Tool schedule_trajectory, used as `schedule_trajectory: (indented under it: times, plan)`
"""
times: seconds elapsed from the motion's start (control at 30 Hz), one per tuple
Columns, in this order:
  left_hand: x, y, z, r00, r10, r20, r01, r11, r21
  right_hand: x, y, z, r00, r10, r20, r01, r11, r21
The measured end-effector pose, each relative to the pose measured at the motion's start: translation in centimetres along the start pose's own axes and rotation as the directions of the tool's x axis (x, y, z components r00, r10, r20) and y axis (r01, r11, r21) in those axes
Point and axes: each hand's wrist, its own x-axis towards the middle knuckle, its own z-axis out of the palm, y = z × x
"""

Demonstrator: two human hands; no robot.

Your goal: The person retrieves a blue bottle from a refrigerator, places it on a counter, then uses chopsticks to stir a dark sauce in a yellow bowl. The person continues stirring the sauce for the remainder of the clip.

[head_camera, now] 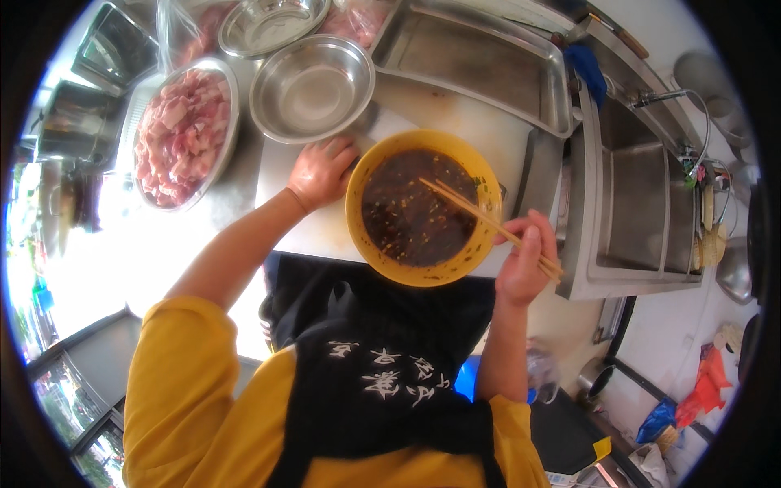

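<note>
A yellow bowl (427, 277) holds dark brown liquid (421, 213) flecked with small light bits. My right hand (528, 259) grips a pair of wooden chopsticks (476, 211), whose tips reach into the liquid from the right. At the bowl's left side, my left hand (324, 174) rests on the white cutting board (284, 226), fingers curled near the rim; nothing shows in it. Just beyond that hand lies a round steel basin (312, 91) with nothing in it. Farther left, an oval steel dish (233, 131) is heaped with raw meat chunks (180, 137).
A deep rectangular steel tray (476, 61) lies behind the bowl. Another steel basin (271, 24) and bagged raw meat (357, 21) stand at the back. To the right is a steel sink (634, 207) with a faucet (671, 96). A dark metal pot (76, 125) stands far left.
</note>
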Motion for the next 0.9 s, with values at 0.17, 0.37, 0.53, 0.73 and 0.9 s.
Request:
schedule_trajectory:
  times: [0.17, 0.37, 0.53, 0.73, 0.9]
  plan:
    - [0.0, 0.1, 0.0, 1.000, -0.003, -0.009, 0.002, 1.000, -0.003, 0.3, 0.3, -0.5, 0.999, -0.005, -0.051, 0.008, 0.998, 0.056]
    - [0.0, 0.1, -0.1, 1.000, -0.014, -0.002, 0.014, 1.000, -0.007, 0.5, 0.6, -2.1, 0.967, 0.163, -0.194, -0.114, 0.965, 0.238]
    - [0.1, 0.1, -0.1, 1.000, 0.003, 0.007, -0.003, 1.000, -0.003, 0.2, 0.6, -2.7, 0.927, 0.298, -0.229, -0.210, 0.916, 0.343]
    - [0.2, -0.1, 0.1, 0.999, 0.032, -0.043, -0.033, 0.999, -0.021, 0.7, -0.4, -3.7, 0.910, 0.382, -0.161, -0.270, 0.841, 0.469]
    - [0.3, -0.2, 0.0, 0.995, 0.066, -0.071, -0.069, 0.997, -0.031, 1.8, -2.4, -5.0, 0.929, 0.367, -0.036, -0.262, 0.727, 0.635]
